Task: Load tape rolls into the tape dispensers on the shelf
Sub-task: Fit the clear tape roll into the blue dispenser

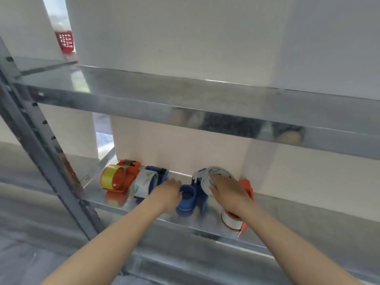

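On the lower metal shelf (98, 199) stand several tape dispensers. At the left, an orange dispenser (129, 174) carries a yellow tape roll (113, 176). Beside it a blue dispenser (159, 173) holds a white patterned roll (144, 183). In the middle stands another blue dispenser (187, 199) with a bare hub; my left hand (168, 194) rests against its left side. My right hand (228, 194) grips a white tape roll (213, 176) just above and right of that hub. Behind my right hand lies an orange dispenser (246, 188) with a white roll (229, 221).
An upper metal shelf (205, 103) runs across above the dispensers. A perforated steel upright (41, 140) stands at the left. A red basket (65, 41) shows far back at the upper left. The white wall closes the back of the shelf.
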